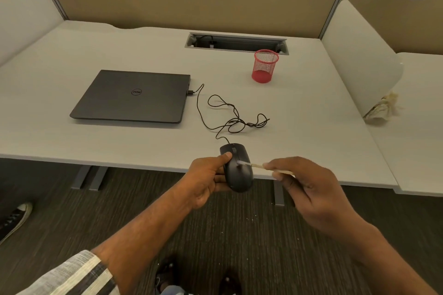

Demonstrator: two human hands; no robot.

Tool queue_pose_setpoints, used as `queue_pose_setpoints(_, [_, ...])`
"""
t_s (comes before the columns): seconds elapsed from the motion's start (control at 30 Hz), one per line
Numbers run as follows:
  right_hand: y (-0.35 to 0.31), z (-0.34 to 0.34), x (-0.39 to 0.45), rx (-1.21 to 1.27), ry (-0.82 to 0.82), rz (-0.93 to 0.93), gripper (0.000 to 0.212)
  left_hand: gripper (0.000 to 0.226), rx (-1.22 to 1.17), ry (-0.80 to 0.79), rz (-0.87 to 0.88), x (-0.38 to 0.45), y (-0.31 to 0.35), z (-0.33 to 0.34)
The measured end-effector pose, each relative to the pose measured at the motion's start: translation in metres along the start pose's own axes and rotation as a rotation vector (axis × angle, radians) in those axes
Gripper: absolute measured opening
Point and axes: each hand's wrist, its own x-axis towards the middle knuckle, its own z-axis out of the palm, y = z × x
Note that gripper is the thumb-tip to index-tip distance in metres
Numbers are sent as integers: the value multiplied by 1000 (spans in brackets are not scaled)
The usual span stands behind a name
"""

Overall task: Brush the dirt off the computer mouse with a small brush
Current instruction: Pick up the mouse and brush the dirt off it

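My left hand [207,181] grips a black wired computer mouse [238,173] and holds it in the air over the desk's front edge, thumb on its left side. My right hand [304,187] pinches the thin pale handle of a small brush [255,165]. The brush's white tip touches the top of the mouse, just behind the scroll wheel. The mouse's black cable [230,115] lies in loose loops on the desk and runs to the right side of a closed laptop [134,97].
A grey desk [311,115] carries the closed dark laptop on the left and a red mesh pen cup [265,66] at the back right. Behind it is a cable slot [236,43]. Crumpled paper [381,109] lies by the right divider. A shoe [14,220] shows at the far left on the floor.
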Motion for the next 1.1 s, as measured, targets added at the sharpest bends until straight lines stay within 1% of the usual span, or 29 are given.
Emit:
queue_pose_setpoints(0.3, [10,8,-9,58,-203,41,16,36,-54,29,-4,6,0,-8])
queue_pose_setpoints(0.4, [14,9,-11,73,-195,78,18,34,-43,29,7,8,3,-8])
queue_pose_setpoints(0.5, [17,4,-9,139,-91,124,16,33,-33,23,11,9,6,-9])
queue_pose_setpoints(0.6, [19,-5,-4,240,84,166,15,35,-18,28,18,11,8,-10])
queue_pose_setpoints(0.7, [20,-6,0,377,262,251,13,35,-6,15,28,12,8,-9])
queue_pose_setpoints(0.77, [24,0,1,479,364,347,18,34,9,0,36,13,9,-7])
queue_pose_setpoints(0.87, [35,14,2,662,496,563,19,35,33,-16,48,15,9,-2])
queue_pose_setpoints(0.97, [40,25,5,874,581,739,19,36,31,-21,52,16,9,3])
queue_pose_setpoints(1.1, [44,34,9,1037,609,865,22,35,30,-28,49,17,7,11])
